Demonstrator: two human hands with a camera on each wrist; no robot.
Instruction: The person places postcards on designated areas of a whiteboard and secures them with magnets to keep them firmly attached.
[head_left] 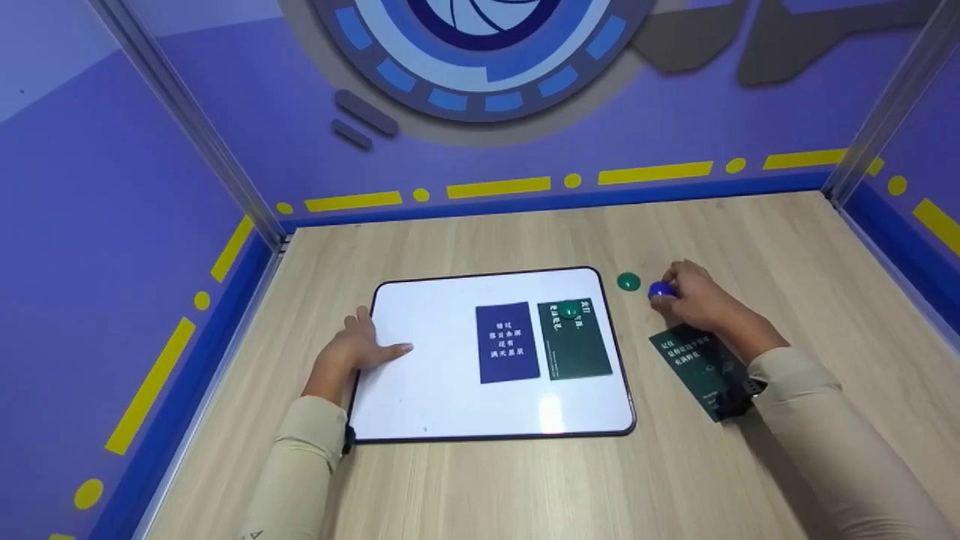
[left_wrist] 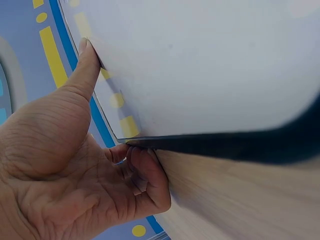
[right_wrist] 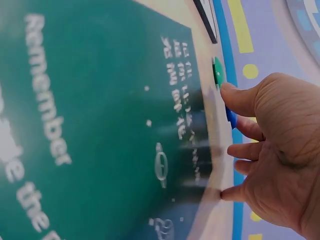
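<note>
The whiteboard (head_left: 431, 382) lay on the tabletop (head_left: 495, 487), its left edge in the left hand (head_left: 357, 345). On its right part, an inner card (head_left: 508, 345) lay left of an outer card (head_left: 579, 349), the first magnet (head_left: 569, 310) atop the latter. Right of the board lay a second magnet (head_left: 628, 281), then a third magnet (head_left: 661, 291) in the right hand (head_left: 697, 297). A loose card (head_left: 695, 365) lay before these, the back wall (head_left: 465, 161) behind.

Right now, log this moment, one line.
left fingers: hold whiteboard | right fingers: pinch blue magnet | on whiteboard: blue card, green card
</note>
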